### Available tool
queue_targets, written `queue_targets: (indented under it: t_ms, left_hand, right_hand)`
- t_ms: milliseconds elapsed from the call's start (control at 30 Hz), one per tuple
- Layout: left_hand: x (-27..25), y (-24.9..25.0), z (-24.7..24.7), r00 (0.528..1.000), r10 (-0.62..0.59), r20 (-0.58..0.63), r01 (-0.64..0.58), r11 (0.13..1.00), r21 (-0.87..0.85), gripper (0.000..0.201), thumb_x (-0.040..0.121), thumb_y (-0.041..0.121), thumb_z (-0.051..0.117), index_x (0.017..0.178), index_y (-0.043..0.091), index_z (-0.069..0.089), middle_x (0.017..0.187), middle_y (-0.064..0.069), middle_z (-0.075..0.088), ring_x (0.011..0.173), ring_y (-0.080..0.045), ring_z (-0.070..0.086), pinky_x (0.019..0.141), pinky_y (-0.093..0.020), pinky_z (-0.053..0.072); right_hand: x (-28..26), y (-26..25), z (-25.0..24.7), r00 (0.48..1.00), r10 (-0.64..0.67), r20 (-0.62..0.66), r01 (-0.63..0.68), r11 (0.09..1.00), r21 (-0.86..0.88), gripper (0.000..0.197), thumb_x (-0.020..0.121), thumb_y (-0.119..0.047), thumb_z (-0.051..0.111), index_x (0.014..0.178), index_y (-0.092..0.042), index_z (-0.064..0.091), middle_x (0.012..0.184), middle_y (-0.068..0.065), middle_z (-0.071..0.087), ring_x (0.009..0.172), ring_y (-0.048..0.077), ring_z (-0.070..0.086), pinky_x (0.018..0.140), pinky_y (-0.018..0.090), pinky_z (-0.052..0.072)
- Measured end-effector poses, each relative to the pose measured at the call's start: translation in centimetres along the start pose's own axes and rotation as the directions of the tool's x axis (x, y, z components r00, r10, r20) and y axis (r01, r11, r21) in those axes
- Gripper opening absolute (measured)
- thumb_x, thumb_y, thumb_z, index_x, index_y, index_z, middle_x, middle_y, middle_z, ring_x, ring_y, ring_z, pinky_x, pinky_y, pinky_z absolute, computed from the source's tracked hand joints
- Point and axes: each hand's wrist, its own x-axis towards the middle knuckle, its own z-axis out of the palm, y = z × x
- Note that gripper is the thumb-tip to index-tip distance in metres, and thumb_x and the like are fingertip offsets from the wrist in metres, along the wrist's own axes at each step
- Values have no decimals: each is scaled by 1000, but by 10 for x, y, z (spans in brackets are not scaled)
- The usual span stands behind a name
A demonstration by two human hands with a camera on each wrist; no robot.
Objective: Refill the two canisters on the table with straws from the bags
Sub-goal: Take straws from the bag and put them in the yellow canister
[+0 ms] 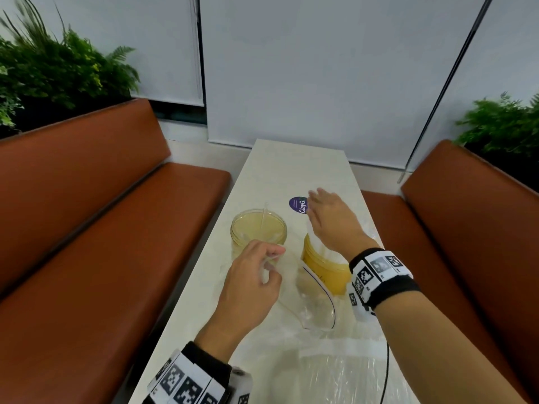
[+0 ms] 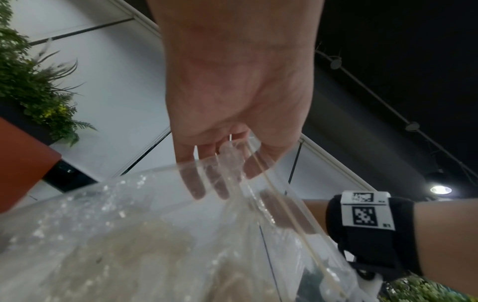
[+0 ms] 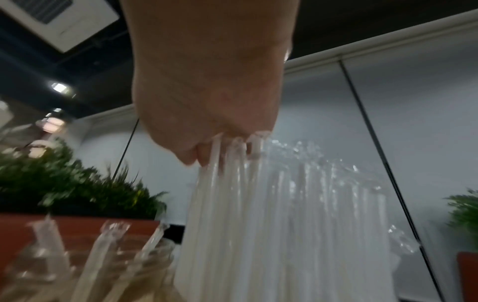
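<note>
A clear canister [image 1: 258, 228] with one straw in it stands left on the table, and a yellow canister [image 1: 335, 272] stands to its right. My right hand [image 1: 320, 208] is above the yellow canister, fingers curled round the tops of a bunch of white straws [image 3: 258, 204] that hang down toward it. My left hand [image 1: 269, 259] pinches the film of a clear zip bag [image 1: 309, 301] that drapes against the yellow canister. From the left wrist, the left hand [image 2: 220, 163] shows its fingers behind the bag [image 2: 129, 245]. The clear canister [image 3: 90, 265] is blurred at lower left in the right wrist view.
A second clear bag [image 1: 335, 374] lies on the pale table [image 1: 291, 170] near me, with a thin black cable [image 1: 386, 374] beside it. A purple round sticker [image 1: 297, 204] sits beyond the canisters. Brown benches [image 1: 116, 228] flank the table, with plants behind.
</note>
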Motion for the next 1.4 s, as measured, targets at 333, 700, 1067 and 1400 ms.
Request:
queue_targets:
  t_ms: [333, 700, 1067, 1400]
  left_hand:
    - [5, 3, -9, 999, -26, 47, 27, 999, -19, 54, 82, -9, 55, 117, 32, 63, 118, 17, 60, 97, 1, 63, 74, -18, 53]
    - [8, 11, -7, 997, -12, 81, 9, 1000, 30, 60, 78, -14, 51, 124, 22, 63, 123, 11, 60, 104, -9, 63, 87, -27, 54]
    - [-6, 19, -4, 989, 94, 112, -97, 995, 24, 77, 74, -23, 42, 141, 12, 55, 136, 5, 56, 125, 5, 47, 106, -3, 32]
    - [-22, -2, -6, 961, 67, 269, -106, 985, 134, 70, 82, -8, 56, 144, 24, 51, 144, 16, 48, 125, -1, 49, 105, -23, 47]
  right_hand:
    - [-20, 4, -1, 982, 189, 2, -189, 980, 67, 40, 106, -29, 35, 131, -9, 61, 133, 8, 62, 124, 25, 56, 115, 41, 32]
    - [-71, -72, -26, 939, -50, 340, -210, 699, 684, 27, 90, -20, 64, 72, -5, 75, 64, 0, 71, 59, 13, 66, 66, 31, 56]
    - [-102, -126, 21, 680, 21, 733, 11, 999, -38, 65, 92, -48, 63, 141, -10, 45, 137, 11, 50, 130, 31, 45, 106, 42, 39]
    - [-100, -118, 16, 666, -16, 746, -78, 993, 91, 33, 101, -34, 52, 123, -10, 59, 109, 8, 64, 89, 24, 62, 75, 34, 49]
